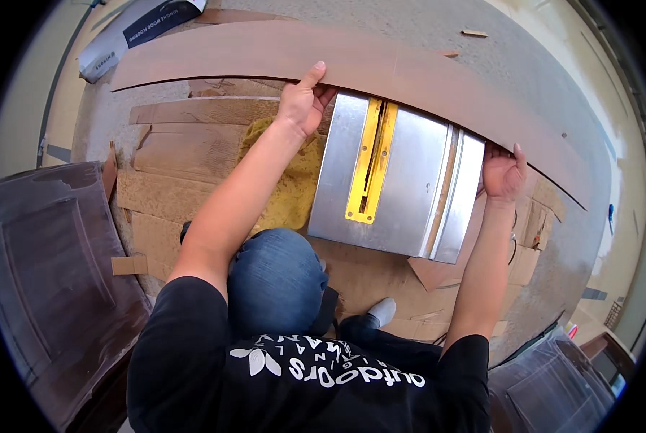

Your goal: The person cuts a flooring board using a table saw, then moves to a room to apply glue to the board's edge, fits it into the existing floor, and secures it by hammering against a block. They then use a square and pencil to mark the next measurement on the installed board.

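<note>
At the far edge of the metal worktop (417,187), a long board (395,72) runs crosswise, reaching well past it to left and right. Whether it rests there or hangs just clear, I can't tell from where I stand. The step in hand looks like steadying it. To do that well, I'd share the weight evenly between both grips, keep the board from twisting, and keep every finger away from the yellow insert's (370,162) slot.

The left hand (303,110) is off the worktop's far left corner, its fingers pinching the board's near edge: thumb on the upper face, the others curled partly out of sight below. The right hand (505,177), off the far right corner, is turned palm up, thumb lapping the edge and the other fingers going under, so it too pinches the board. Both arms stretch forward, nearly straight, the left one slanting right toward its wrist.
</note>
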